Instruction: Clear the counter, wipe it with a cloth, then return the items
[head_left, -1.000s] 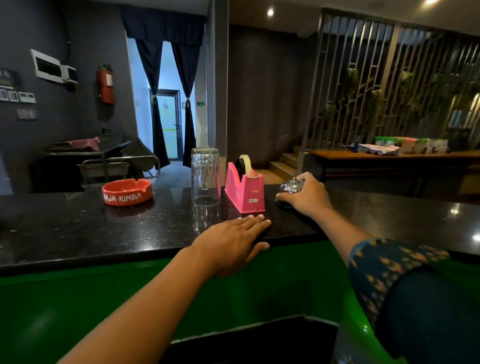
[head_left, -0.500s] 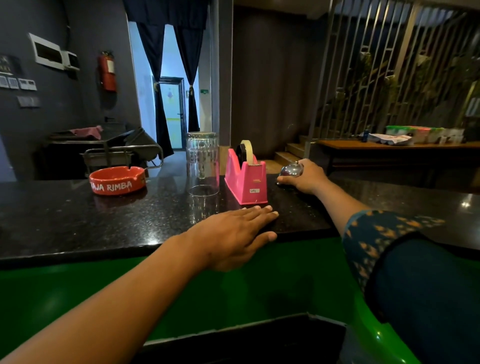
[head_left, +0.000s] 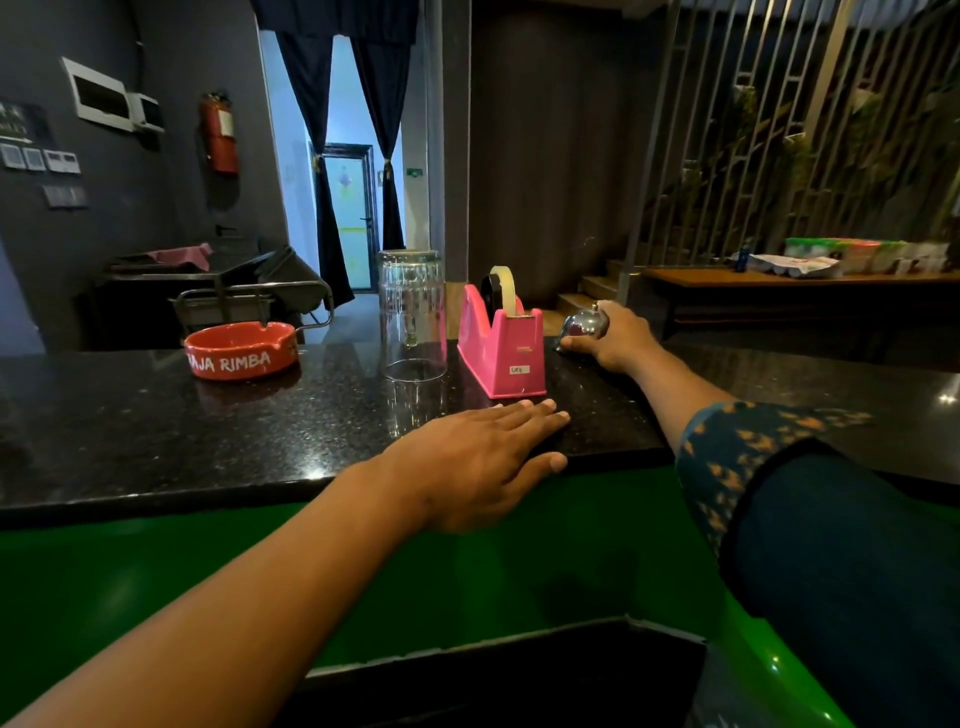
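On the black granite counter (head_left: 156, 441) stand a red ashtray (head_left: 240, 351), an upside-down clear glass (head_left: 412, 314), a pink tape dispenser (head_left: 503, 343) and a shiny silver bell (head_left: 584, 325). My right hand (head_left: 615, 338) is at the far edge, fingers wrapped around the bell. My left hand (head_left: 480, 457) lies flat, palm down, on the counter's near edge in front of the dispenser, holding nothing. No cloth is in view.
A green panel (head_left: 156, 582) runs below the counter's near edge. Behind the counter are a metal trolley (head_left: 249, 299), a curtained doorway, steps and a wooden bench (head_left: 779, 278) with packets on it.
The view has tilted and drifted slightly. Both hands stay where they were: right on the bell, left flat on the counter edge.
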